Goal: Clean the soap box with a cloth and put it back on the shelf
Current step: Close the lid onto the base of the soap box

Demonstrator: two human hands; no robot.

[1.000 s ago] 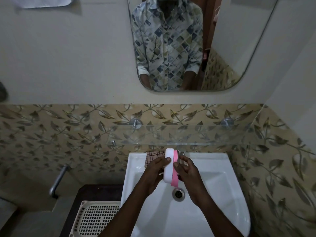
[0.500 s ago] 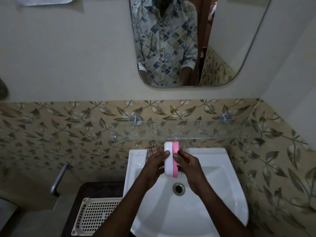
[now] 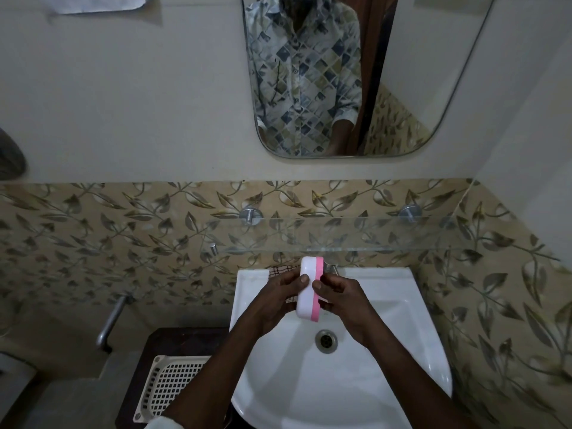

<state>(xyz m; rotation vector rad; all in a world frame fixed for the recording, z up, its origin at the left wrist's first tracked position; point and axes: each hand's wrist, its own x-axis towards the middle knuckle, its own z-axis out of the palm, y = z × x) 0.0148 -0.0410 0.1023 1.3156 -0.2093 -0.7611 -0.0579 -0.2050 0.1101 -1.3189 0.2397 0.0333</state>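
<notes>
A white and pink soap box [image 3: 308, 289] stands on edge over the white sink [image 3: 402, 351], held between both hands. My left hand [image 3: 275, 303] grips its white side, thumb on top. My right hand [image 3: 346, 301] grips the pink side with curled fingers. A checked cloth [image 3: 280, 270] lies on the sink's back rim, partly hidden behind my left hand and the box. The glass shelf [image 3: 371, 235] runs along the tiled wall just above the box.
A mirror [image 3: 340, 72] hangs above the shelf. The tap is mostly hidden behind the box. A white perforated basket [image 3: 167, 385] lies on a dark stand left of the sink. A metal pipe [image 3: 111, 320] sticks out of the left wall. The drain [image 3: 325, 340] is below my hands.
The pink and white halves, slightly apart a second ago, are now pressed together. Both hands have lifted the box a little toward the shelf.
</notes>
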